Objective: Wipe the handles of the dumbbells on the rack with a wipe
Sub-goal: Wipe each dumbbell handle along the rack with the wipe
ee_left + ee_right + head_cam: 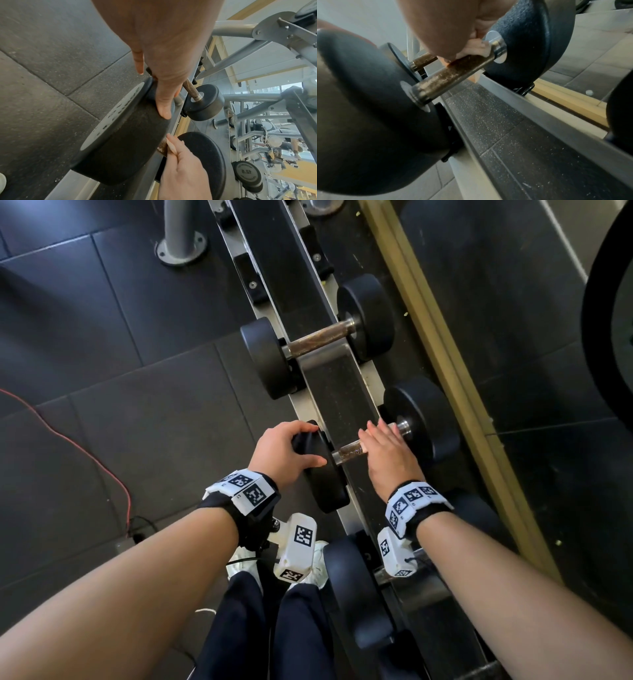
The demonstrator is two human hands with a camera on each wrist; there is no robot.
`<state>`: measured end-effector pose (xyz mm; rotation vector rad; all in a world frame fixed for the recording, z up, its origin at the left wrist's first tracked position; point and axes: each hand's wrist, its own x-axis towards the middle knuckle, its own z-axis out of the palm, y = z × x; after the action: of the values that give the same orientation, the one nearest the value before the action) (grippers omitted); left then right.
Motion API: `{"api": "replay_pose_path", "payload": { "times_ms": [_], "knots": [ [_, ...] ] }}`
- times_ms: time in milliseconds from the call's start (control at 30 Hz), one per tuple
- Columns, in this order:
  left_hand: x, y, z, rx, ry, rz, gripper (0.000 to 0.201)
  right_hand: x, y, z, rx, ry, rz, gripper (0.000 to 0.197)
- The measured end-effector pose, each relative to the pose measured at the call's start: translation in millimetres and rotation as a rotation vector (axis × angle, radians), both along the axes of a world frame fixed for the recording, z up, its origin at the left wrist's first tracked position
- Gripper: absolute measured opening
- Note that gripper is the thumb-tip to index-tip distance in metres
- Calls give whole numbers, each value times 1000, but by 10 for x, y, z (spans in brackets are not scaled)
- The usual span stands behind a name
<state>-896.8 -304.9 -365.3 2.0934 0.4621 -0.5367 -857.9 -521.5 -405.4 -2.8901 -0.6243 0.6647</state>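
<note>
A black dumbbell lies across the rack (337, 392), its rusty handle (349, 454) between two round heads. My left hand (291, 448) grips the left head (325, 484), fingers curled over its far rim and thumb on its side. My right hand (385, 450) wraps the right part of the handle with a pale wipe (365, 447) under the fingers, next to the right head (424, 422). The right wrist view shows the wipe (476, 48) bunched against the handle (453, 73) near the chrome collar. In the left wrist view, the thumb (163, 106) presses the head (123, 142).
Another dumbbell (318, 337) rests farther along the rack and a third (356, 587) lies near my legs (274, 628). A yellow strip (459, 392) runs beside the rack on the right. A red cable (68, 440) crosses the rubber floor left; a grey post base (181, 244) stands beyond.
</note>
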Motion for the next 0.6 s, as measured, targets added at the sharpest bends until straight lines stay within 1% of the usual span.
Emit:
{"api": "replay_pose_path", "payload": {
  "times_ms": [67,100,233,267,333,367,433,467,533,600],
  "knots": [
    [17,11,7,17,16,-11,61,-46,88,14,68,21,-50,59],
    [24,13,9,24,19,-16,61,-66,143,27,97,41,-42,58],
    [28,2,18,35,30,-26,62,-89,219,151,132,156,130,54],
    [24,1,18,31,32,-24,63,-50,168,201,120,144,141,52],
    [21,4,12,26,34,-22,63,63,15,272,62,68,97,48],
    [20,5,7,25,37,-23,63,113,-68,298,13,41,58,50],
    [24,7,-1,29,39,-23,63,145,-157,329,-78,42,-3,59],
    [28,10,-3,34,39,-23,62,121,-150,326,-85,48,-20,62],
    [43,13,0,47,49,-27,62,18,-40,331,-23,56,-38,64],
    [68,14,14,49,67,-23,62,-126,103,318,80,87,31,64]
  ]
}}
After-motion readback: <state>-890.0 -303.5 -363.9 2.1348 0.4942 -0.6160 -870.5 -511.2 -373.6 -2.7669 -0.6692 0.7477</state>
